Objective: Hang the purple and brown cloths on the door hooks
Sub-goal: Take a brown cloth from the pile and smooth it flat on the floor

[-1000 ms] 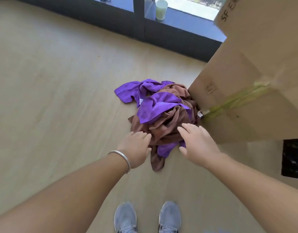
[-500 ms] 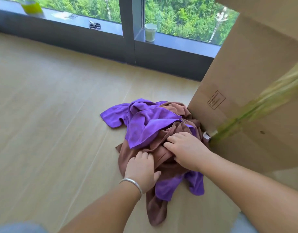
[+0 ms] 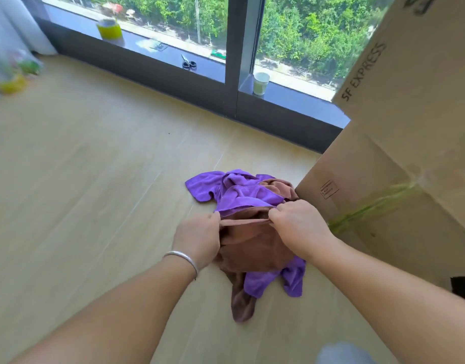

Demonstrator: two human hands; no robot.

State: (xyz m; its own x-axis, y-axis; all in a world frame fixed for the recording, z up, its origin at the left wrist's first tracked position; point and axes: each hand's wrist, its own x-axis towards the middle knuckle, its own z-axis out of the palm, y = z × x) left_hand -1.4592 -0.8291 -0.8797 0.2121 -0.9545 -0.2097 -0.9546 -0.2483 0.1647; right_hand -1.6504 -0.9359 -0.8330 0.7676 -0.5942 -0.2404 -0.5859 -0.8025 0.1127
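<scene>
barely begun — the brown cloth [image 3: 252, 248] and purple cloth [image 3: 241, 193] lie tangled in one heap on the floor [image 3: 94, 193], pressed against the box [image 3: 383, 179], and no door or hooks are in view. the left hand [image 3: 197, 240] and right hand [image 3: 297, 224] are each closed in a pinch on the brown cloth's top edge, drawn taut between them. left to do, by my reading: lift it free of the purple one, find the hooks, hang both.
</scene>
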